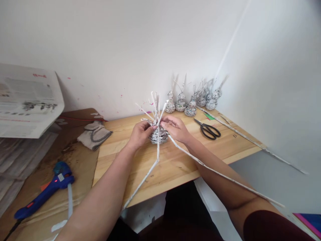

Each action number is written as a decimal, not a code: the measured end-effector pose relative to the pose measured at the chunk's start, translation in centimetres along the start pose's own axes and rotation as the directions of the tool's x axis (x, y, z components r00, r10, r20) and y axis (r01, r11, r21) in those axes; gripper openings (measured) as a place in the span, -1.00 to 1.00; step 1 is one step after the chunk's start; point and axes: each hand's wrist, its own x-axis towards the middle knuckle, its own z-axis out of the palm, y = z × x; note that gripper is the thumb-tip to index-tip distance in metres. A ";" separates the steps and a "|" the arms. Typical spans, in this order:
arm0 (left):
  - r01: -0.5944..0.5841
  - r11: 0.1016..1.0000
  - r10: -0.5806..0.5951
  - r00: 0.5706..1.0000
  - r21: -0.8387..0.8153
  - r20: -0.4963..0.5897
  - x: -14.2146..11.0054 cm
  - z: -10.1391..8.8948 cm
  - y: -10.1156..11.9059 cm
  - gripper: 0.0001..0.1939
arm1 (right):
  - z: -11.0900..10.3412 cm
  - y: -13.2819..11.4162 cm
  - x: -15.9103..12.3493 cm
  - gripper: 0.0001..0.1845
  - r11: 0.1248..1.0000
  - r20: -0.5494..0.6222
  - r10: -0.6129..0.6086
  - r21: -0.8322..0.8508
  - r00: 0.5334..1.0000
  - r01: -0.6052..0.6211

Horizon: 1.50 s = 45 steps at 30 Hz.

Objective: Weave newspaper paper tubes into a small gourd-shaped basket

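Observation:
A small round body woven from rolled newspaper tubes (157,138) stands on the wooden board, with several upright tube ends (155,102) sticking out of its top. My left hand (140,134) is closed on its left side, thumb pressed near the upper rim. On the right, my right hand (176,128) pinches a paper tube against the same rim; the fingertips partly hide the exact spot. One long paper tube (157,154) hangs down the front and bends toward the board's near edge. Another long tube (200,162) runs from beneath my right hand over the right forearm.
Several gourd-shaped woven paper pieces (181,103) line the wall. Black-handled scissors (210,130) and a loose paper tube (240,133) lie on the board's right part. At left are a grey cloth (94,135), a blue glue gun (47,190) and newspaper (30,100).

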 end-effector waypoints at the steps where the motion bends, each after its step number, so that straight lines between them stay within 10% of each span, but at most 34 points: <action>1: 0.007 1.000 -0.007 1.000 -0.011 0.015 0.0 -0.1 0.0 -0.59 | 0.0 0.0 -0.1 -0.67 1.000 0.006 0.014 -0.023 1.000 -0.014; 15: 0.051 0.989 -0.043 0.997 -0.138 0.064 -0.2 0.4 -0.1 -0.51 | -0.4 0.6 0.2 -0.80 0.997 0.020 0.060 -0.054 0.998 -0.059; 26: 0.016 0.999 -0.015 1.000 -0.052 0.027 -0.4 1.0 -0.2 -0.49 | 0.7 1.3 0.1 -0.86 0.988 -0.243 -0.010 -0.154 0.970 -0.029; 36: -0.093 0.989 0.101 0.993 0.112 -0.059 -0.2 0.7 -1.0 -0.63 | -0.2 0.8 -0.6 -0.81 0.860 0.008 -0.263 -0.452 0.965 0.238; 45: -0.119 0.989 0.123 0.992 0.090 -0.036 0.0 0.6 -1.7 -0.63 | -0.2 0.9 -0.5 -0.84 0.808 -0.020 -0.343 -0.516 0.939 0.285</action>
